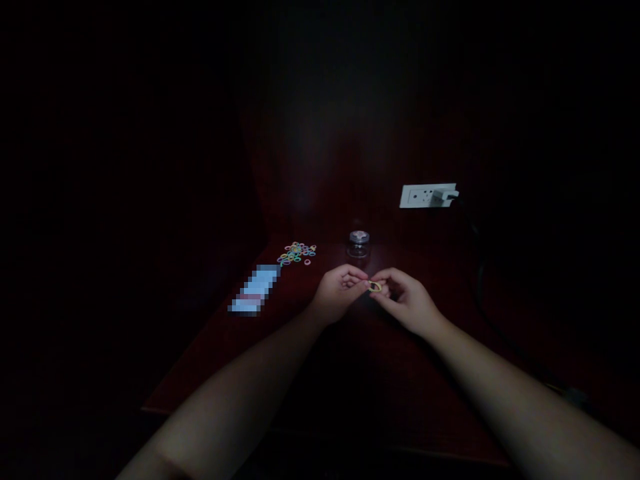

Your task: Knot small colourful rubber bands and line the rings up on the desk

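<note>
Between my two hands, above the dark red table (280, 347), is a small yellow hair tie (375, 287). My left hand (343, 292) pinches its left side between thumb and fingers. From the other side my right hand (405, 299) grips it with the fingertips. Just beyond my hands stands a small clear jar (359, 247) with its lid on. To the left, a loose pile of colourful hair ties (296, 253) lies on the table, and one pink tie (307, 262) sits slightly apart from it.
A blurred bright rectangle, like a lit phone (255, 290), lies at the table's left side. On the back wall is a white socket panel (417, 196) with a plug (444, 195) in it. Its dark cable (480, 280) runs down at the right. The surroundings are very dark.
</note>
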Demonstrator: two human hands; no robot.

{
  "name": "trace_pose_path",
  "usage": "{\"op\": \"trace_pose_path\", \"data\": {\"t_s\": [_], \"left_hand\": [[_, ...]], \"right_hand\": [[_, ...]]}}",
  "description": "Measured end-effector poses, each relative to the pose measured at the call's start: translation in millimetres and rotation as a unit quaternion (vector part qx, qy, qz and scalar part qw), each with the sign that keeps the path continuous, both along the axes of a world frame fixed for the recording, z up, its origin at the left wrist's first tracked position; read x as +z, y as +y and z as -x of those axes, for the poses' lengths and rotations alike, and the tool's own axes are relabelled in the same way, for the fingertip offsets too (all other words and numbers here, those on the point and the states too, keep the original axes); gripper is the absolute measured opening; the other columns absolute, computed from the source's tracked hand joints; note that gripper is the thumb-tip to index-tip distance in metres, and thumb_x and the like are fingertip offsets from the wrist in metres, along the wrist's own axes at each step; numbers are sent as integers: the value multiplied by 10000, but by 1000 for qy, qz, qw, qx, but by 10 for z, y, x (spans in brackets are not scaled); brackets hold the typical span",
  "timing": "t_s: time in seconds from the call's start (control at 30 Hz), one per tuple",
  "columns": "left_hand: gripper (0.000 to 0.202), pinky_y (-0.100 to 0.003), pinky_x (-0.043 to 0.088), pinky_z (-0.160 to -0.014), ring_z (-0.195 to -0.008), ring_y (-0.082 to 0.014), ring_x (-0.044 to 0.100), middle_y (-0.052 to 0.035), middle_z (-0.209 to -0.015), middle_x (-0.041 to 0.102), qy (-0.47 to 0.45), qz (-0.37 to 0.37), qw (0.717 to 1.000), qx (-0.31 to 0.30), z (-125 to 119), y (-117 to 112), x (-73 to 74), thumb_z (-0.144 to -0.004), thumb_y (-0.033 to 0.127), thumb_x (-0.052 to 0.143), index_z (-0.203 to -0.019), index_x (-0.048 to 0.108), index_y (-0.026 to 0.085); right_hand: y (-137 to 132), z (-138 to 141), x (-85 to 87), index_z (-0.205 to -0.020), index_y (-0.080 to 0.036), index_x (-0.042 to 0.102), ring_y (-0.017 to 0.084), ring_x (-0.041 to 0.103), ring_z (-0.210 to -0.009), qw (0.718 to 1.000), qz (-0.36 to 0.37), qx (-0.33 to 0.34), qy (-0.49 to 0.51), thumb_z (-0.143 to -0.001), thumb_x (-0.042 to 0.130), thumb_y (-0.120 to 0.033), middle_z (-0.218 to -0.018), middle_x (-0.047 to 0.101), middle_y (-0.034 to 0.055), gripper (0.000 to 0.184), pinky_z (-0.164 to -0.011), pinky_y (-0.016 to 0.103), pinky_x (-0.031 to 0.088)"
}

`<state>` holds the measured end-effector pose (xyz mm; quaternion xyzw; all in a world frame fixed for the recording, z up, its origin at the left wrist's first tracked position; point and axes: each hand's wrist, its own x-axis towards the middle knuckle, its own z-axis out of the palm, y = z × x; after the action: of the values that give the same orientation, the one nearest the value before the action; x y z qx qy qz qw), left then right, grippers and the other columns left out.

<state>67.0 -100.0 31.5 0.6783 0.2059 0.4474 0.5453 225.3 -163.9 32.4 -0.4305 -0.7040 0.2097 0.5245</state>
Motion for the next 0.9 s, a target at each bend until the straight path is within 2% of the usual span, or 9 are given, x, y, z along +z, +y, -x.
{"op": "trace_pose_path", "data": {"t_s": [0.13,0.33,0.5,0.6,0.7,0.9], "left_hand": [[228,-220,469,-642,-671,-102,618,-45,-762,672,2,8,1000,0,-6,-9,4,-710,268,694,-847,592,117],[249,-235,470,-635,-661,-110,608,-46,-755,664,13,8,1000,1,2,-20,21,-704,286,695,-857,591,119],[231,-223,449,-616,-686,-107,580,-47,-789,648,60,-62,996,14,29,-48,44,-734,297,658,-884,613,127],[211,-207,416,-572,-670,-102,553,-34,-776,639,113,-126,985,37,51,-69,76,-733,286,655,-890,633,146],[154,-218,423,-588,-658,-102,550,-28,-773,651,130,-176,975,50,69,-66,101,-763,286,621,-847,654,161],[177,-216,422,-595,-657,-105,559,-27,-764,661,133,-177,974,51,96,-25,87,-795,316,589,-830,664,160]], "right_hand": [[13,-15,9,-910,-179,586,126,505,-618,999,2,-28,-16,-797,611,-279,-729,568,17,153,-577,259,420],[5,-24,52,-820,-173,618,153,550,-700,995,-42,-64,-67,-807,596,-273,-732,568,29,103,-630,272,439],[-15,-11,81,-799,-178,627,157,555,-693,993,-45,-68,-80,-817,580,-285,-730,570,34,118,-644,284,456],[-19,-9,86,-794,-186,629,168,560,-706,993,-47,-69,-83,-817,582,-299,-723,569,37,125,-660,299,466],[-19,-15,83,-788,-190,634,166,551,-686,994,-41,-64,-82,-815,586,-306,-690,553,28,129,-662,305,469],[29,-52,29,-794,-184,629,174,571,-729,998,3,-61,-16,-790,619,-328,-720,594,34,144,-641,288,457]]}}
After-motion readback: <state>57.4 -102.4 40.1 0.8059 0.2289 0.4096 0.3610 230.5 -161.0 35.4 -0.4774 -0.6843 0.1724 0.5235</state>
